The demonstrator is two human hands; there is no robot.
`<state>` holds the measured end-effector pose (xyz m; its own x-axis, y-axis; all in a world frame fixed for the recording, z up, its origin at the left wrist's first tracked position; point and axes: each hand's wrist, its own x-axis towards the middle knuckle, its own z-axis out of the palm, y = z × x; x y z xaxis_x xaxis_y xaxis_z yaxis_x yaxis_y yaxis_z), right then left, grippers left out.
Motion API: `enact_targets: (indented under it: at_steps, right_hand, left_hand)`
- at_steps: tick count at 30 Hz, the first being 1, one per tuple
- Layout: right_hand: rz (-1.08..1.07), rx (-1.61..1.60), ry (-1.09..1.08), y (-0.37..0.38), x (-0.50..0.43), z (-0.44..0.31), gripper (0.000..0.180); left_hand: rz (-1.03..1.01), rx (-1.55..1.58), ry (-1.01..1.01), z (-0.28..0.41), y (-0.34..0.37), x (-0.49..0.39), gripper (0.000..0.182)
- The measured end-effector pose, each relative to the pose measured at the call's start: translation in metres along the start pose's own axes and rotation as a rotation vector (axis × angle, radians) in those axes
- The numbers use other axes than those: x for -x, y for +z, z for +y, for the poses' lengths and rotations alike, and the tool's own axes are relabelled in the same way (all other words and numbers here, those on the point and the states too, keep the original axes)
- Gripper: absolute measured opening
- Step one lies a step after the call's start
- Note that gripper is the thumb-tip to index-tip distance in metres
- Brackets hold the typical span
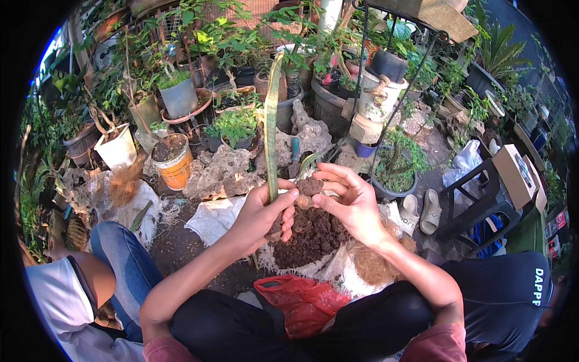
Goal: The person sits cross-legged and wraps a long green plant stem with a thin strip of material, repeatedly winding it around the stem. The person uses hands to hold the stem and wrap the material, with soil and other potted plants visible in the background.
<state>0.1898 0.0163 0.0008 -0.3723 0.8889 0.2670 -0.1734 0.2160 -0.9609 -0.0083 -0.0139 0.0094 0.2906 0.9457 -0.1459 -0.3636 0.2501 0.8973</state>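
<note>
My left hand (271, 215) grips a long upright snake plant leaf (270, 131) near its base, with a dark clump partly hidden below the fingers. At its right, my right hand (346, 194) has its fingers around a lump of brown soil (309, 186). A round, fibrous tan piece (303, 202) sits just under the lump, between the two hands. Beneath them, dark loose soil (312, 240) is heaped on a white woven sack (217, 219). A trowel with a teal handle (295, 148) stands behind the hands among the rocks.
A red plastic bag (303, 303) lies between my legs. Coconut fibre (368, 264) rests at the right of the soil. Rocks (221, 174) and potted plants (172, 158) line the far side. Sandals (429, 211) and a black stool (484, 203) are at right. People sit on both sides.
</note>
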Motion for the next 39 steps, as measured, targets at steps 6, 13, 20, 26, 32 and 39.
enact_targets:
  at_steps: [6,13,20,26,32,39]
  right_hand:
    - [-0.032,0.097,-0.005,-0.003,0.000,-0.001,0.052]
    - [-0.072,0.115,-0.061,0.002,0.003,-0.003,0.046]
    - [0.016,0.384,-0.161,0.001,0.003,-0.012,0.028]
    - [0.091,0.697,-0.421,0.003,0.005,-0.017,0.015]
    - [0.058,0.751,-0.416,0.004,0.004,-0.018,0.013]
    - [0.007,0.791,-0.356,0.004,0.003,-0.013,0.014]
  left_hand:
    - [-0.026,0.000,-0.003,0.003,0.000,0.003,0.023]
    - [-0.052,-0.060,0.009,0.003,0.001,0.003,0.026]
    - [0.001,-0.037,0.030,0.003,0.003,0.003,0.030]
    - [0.006,-0.031,0.020,0.002,0.004,0.003,0.029]
    - [-0.013,-0.040,-0.008,0.001,0.003,0.003,0.028]
    - [0.000,-0.019,-0.020,-0.001,0.003,0.002,0.027]
